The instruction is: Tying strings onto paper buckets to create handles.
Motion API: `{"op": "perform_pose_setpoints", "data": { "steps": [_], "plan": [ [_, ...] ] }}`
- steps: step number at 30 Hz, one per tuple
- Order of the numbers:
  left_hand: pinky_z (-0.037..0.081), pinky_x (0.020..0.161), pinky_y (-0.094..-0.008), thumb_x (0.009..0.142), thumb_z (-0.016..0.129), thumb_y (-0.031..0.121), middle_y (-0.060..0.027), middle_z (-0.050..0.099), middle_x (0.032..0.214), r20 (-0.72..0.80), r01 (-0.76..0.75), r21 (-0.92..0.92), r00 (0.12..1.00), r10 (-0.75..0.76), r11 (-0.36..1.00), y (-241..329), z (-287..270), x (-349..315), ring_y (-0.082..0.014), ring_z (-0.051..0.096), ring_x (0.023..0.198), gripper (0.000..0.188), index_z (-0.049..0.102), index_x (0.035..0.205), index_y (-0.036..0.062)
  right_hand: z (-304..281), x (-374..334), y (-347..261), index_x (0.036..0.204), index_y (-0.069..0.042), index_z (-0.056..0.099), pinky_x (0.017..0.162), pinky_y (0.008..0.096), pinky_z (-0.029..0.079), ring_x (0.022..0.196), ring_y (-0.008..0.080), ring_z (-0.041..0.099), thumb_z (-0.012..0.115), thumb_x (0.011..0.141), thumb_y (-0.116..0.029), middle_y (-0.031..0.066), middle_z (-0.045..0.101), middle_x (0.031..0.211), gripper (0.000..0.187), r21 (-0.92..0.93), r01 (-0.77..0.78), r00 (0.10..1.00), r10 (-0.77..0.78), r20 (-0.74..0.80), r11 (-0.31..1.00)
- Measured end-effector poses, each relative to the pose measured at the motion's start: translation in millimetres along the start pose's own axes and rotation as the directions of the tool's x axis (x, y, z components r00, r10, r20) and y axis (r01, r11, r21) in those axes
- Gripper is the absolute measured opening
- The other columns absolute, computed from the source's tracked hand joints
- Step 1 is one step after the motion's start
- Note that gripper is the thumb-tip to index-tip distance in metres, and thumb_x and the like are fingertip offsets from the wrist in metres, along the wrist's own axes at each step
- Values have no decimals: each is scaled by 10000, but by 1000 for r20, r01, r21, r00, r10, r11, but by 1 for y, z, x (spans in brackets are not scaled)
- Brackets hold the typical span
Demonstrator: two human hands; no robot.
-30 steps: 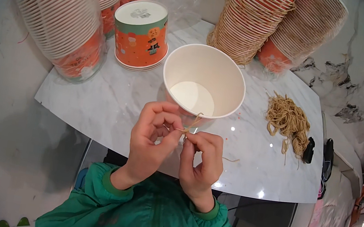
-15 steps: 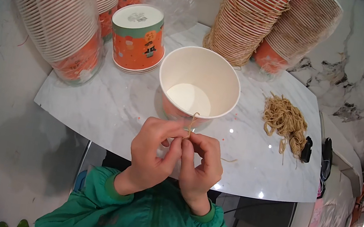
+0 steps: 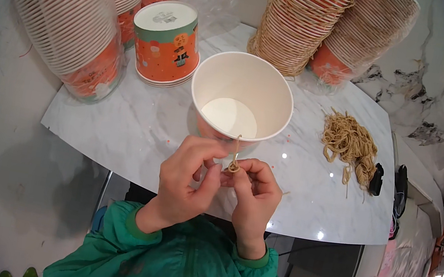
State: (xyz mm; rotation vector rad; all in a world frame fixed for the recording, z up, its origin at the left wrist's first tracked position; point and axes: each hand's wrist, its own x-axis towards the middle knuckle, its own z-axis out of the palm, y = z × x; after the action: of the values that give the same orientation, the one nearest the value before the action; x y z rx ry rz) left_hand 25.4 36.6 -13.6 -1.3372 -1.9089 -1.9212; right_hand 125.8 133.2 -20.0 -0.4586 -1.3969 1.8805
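A large white-lined paper tub (image 3: 268,90) stands upright and open on the table in front of my hands, its outside orange. A thin strand of tan twine (image 3: 234,166) rises against the tub's near rim and forms a small loop at my fingertips. Thumb and forefinger of my right hand (image 3: 256,198) pinch the twine at this loop. My left hand (image 3: 185,176) is closed beside it, fingers curled and thumb tip at the twine; what lies between its fingertips is partly hidden. Both hands are just nearer than the tub.
A tangled pile of twine (image 3: 350,145) lies to the right, beside a small black object (image 3: 376,180). Upside-down orange-and-green tubs (image 3: 164,52) stand back left. Tall wrapped tub stacks (image 3: 69,13) rise behind at left, with a twine-wrapped stack (image 3: 299,25) at the back right of the marble-patterned table (image 3: 134,135).
My fingertips have moved slightly apart, the right hand shifting a little to the right. A small loop of twine now shows between them. The tub has barely moved in view.
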Motion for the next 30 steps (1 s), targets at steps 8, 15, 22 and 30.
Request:
{"op": "perform_pose_setpoints", "data": {
  "steps": [8, 15, 22, 30],
  "plan": [
    [442, 600, -245, 817, 690, -91, -95, 614, 1037, 92, -101, 10, 991, 100, 995, 7, 1, 2, -135, 576, 793, 283, 672, 1066, 42, -14, 0, 0, 1065, 52, 647, 790, 265, 574, 822, 127, 688, 638, 1012, -14, 88, 731, 969, 85, 195, -171, 983, 153, 104, 966],
    [465, 618, -248, 829, 704, -88, -92, 608, 1039, 77, -120, 80, 990, 114, 990, 1, 5, 1, -144, 593, 809, 212, 669, 1002, 30, -15, 0, 1, 1047, 54, 634, 804, 272, 573, 887, 120, 669, 623, 994, 28, 64, 650, 1031, 59, 141, -35, 991, 17, 130, 989],
    [443, 589, -235, 894, 690, -38, -68, 612, 1031, 152, 83, -139, 986, -61, 987, -10, 2, 0, -103, 547, 691, 114, 651, 991, 8, -16, 0, 2, 1077, 75, 628, 830, 293, 584, 945, 147, 685, 594, 983, 67, 79, 630, 1064, 101, 17, 38, 991, -39, 124, 999],
    [467, 689, -221, 912, 665, -72, -62, 602, 1086, 239, 226, -221, 956, -171, 949, -10, 2, 0, -93, 588, 848, 126, 687, 1016, -4, -10, -5, 8, 1112, 61, 655, 856, 300, 578, 933, 158, 696, 623, 1016, 11, 74, 658, 1047, 113, 141, -25, 995, 10, 103, 990]
  ]
}}
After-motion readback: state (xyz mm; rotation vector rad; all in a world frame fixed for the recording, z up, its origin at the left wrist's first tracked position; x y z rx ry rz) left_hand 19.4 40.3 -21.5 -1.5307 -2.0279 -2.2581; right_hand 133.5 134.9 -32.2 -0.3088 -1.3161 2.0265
